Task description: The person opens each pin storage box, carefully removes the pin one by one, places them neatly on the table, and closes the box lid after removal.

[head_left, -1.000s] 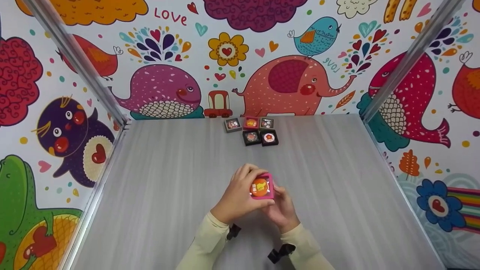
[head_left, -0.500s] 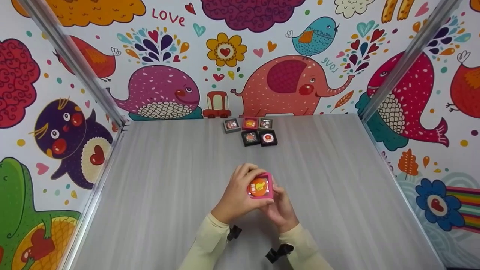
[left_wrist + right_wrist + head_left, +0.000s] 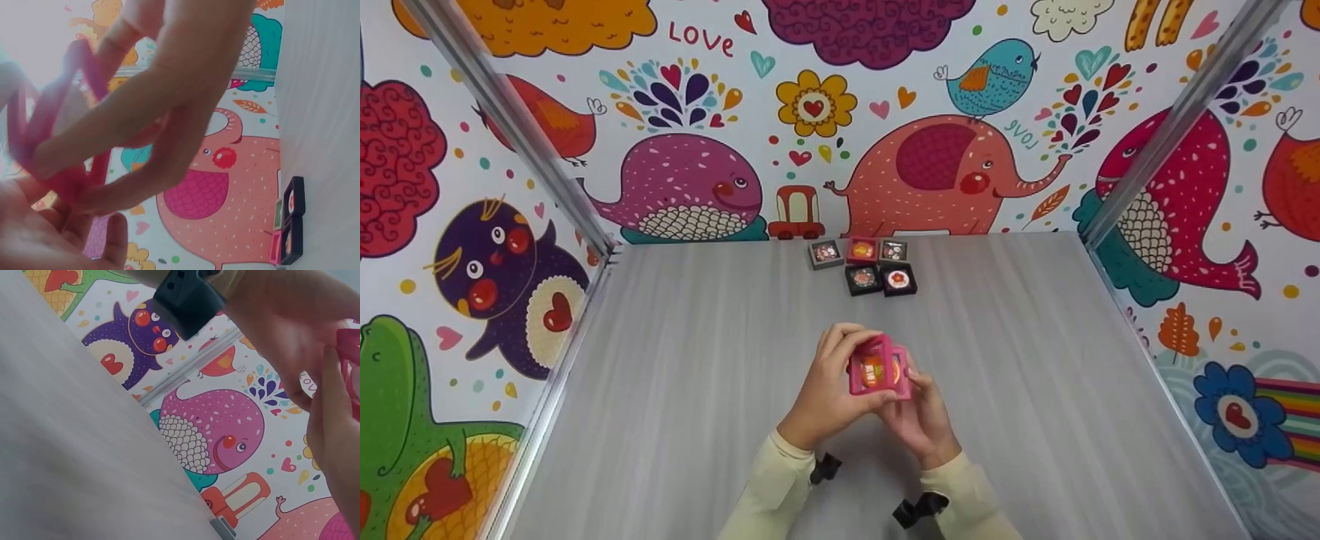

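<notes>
A small pink display box with a see-through window (image 3: 887, 352) is between both hands over the table. Its two square frames stand apart at an angle, the front one lifted off the back one (image 3: 904, 395). An orange round badge (image 3: 873, 370) shows through the window. My left hand (image 3: 825, 390) grips the lifted frame, fingers over its top and thumb along its bottom edge. From the right side, my right hand (image 3: 922, 424) holds the back frame. In the left wrist view the pink frames (image 3: 93, 73) spread in a V; my right palm (image 3: 25, 225) lies below them.
At the table's far edge sit several small window boxes: a grey one (image 3: 826, 253), a red-pink one (image 3: 862, 250), another grey one (image 3: 893, 250), and two black ones in front, including one with a flower badge (image 3: 898, 279). Printed cartoon walls (image 3: 675, 187) enclose the grey table (image 3: 697, 337).
The pink box was closed half a second ago; its front frame has come up and toward the left with my left hand. My right hand has barely moved.
</notes>
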Demonstrator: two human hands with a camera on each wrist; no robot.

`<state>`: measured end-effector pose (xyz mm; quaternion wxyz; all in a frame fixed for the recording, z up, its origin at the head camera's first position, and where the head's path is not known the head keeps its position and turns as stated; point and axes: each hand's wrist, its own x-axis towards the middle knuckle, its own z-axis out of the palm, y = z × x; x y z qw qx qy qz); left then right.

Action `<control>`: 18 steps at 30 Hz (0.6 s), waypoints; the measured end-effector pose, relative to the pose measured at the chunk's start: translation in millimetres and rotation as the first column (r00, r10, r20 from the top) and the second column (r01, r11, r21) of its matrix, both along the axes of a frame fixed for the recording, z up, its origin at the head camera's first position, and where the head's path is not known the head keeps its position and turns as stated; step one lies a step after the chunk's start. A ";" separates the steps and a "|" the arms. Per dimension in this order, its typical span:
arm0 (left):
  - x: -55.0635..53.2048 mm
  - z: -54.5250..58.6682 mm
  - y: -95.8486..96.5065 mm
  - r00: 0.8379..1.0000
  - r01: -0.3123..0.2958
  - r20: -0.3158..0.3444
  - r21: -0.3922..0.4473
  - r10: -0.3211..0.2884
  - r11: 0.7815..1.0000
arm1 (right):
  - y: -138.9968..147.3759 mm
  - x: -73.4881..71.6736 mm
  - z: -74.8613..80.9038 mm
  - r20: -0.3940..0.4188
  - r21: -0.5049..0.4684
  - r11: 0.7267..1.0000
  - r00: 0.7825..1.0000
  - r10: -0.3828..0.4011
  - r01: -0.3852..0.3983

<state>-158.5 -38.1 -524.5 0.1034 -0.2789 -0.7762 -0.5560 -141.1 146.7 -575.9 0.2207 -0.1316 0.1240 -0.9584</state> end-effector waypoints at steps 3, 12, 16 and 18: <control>-1.5 1.6 -8.2 1.000 -0.005 -0.003 0.006 0.005 1.000 | 2.0 -1.5 -0.9 0.026 -0.003 1.000 1.000 -0.003 0.003; -5.2 2.9 -22.0 0.997 0.044 0.063 0.085 -0.049 0.995 | 5.8 -5.8 -0.9 0.093 0.002 0.999 0.995 -0.040 0.040; -5.7 0.6 -22.8 0.990 0.064 0.112 0.168 -0.084 0.984 | 6.4 -5.9 -1.9 0.122 -0.006 0.999 0.992 -0.044 0.045; -6.1 -0.5 -22.4 0.988 0.065 0.128 0.195 -0.091 0.979 | 6.8 -6.1 -2.5 0.134 -0.010 0.999 0.990 -0.050 0.051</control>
